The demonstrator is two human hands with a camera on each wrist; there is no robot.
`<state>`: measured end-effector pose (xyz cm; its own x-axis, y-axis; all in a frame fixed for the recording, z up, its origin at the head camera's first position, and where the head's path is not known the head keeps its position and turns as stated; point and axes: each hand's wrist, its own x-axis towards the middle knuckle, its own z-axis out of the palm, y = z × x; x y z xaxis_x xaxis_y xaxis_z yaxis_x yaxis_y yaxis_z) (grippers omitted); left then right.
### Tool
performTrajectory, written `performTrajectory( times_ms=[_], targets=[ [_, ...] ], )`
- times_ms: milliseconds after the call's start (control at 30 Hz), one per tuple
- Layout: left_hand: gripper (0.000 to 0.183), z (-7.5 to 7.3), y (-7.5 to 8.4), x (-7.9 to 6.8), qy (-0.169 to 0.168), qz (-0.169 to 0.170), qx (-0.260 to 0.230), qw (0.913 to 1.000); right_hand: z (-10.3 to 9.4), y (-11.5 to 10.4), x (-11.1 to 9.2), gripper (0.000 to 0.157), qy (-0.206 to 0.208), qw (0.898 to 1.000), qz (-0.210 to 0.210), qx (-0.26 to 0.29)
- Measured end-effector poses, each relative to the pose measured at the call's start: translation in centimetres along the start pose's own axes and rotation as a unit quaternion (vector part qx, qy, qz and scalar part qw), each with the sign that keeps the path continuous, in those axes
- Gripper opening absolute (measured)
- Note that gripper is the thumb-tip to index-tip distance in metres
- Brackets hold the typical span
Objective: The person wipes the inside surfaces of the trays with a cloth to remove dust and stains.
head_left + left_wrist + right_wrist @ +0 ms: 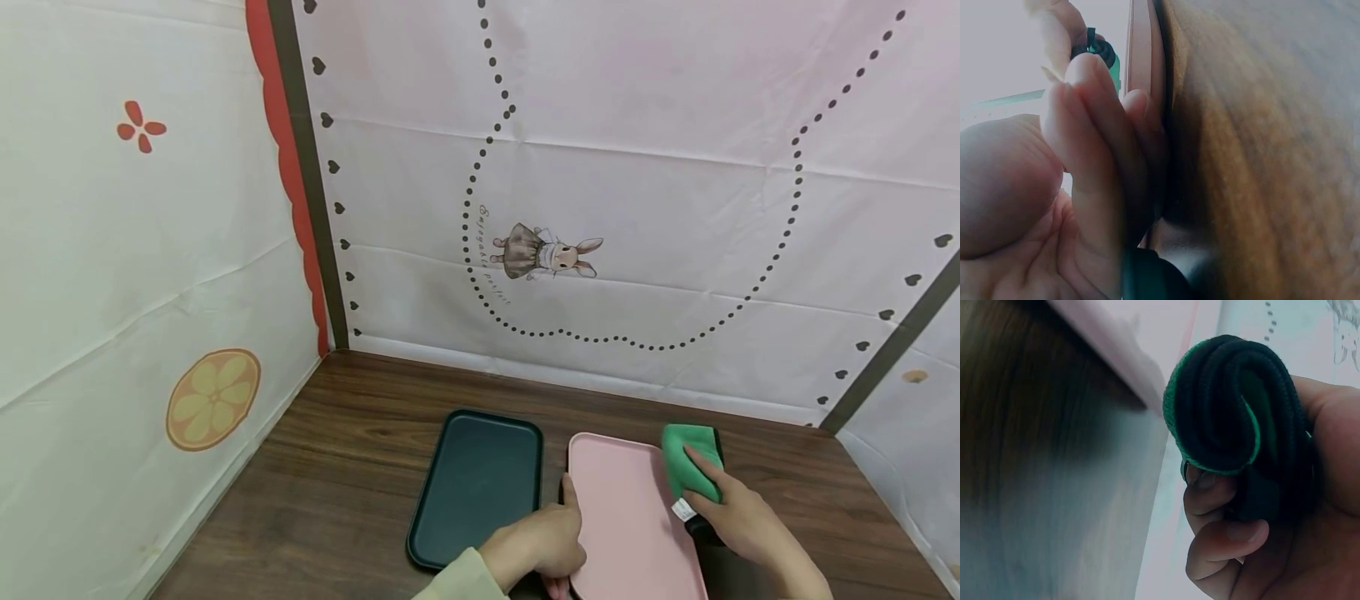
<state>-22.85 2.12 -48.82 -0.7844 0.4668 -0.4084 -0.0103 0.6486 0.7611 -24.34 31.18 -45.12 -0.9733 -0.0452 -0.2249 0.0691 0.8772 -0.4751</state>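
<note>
A pink tray (630, 508) lies on the wooden table. My left hand (543, 537) is at its left rim, the index finger straight along the edge and the thumb side overlapping the tray. In the left wrist view, the fingers (1107, 125) reach forward low beside the pink side wall (1141, 50). At the tray's right rim, my right hand (738, 517) grips a folded green cloth (686, 458) with black edging and a white label. The right wrist view shows the cloth (1229, 406) rolled into layers between thumb and curled fingers (1210, 550).
A dark green tray (480, 483) sits to the left of the pink one, close to my left hand. Printed fabric (637, 192) rises behind the table, and more fabric walls stand at left (150, 275) and right. Brown wooden tabletop (300, 483) extends left of the trays.
</note>
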Motion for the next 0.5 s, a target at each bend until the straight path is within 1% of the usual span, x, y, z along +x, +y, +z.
performTrajectory(
  times_ms=[333, 500],
  targets=[
    [0.092, -0.1, 0.0, 0.0, -0.006, 0.001, -0.007, 1.0, -0.7, 2.1, -0.2, 0.081, -0.003, 1.0, 0.008, -0.013],
    [0.091, 0.0, 0.0, 0.0, -0.004, 0.0, -0.003, 1.0, -0.7, 2.9, -0.3, 0.08, -0.008, 1.0, 0.018, -0.002]
  ],
)
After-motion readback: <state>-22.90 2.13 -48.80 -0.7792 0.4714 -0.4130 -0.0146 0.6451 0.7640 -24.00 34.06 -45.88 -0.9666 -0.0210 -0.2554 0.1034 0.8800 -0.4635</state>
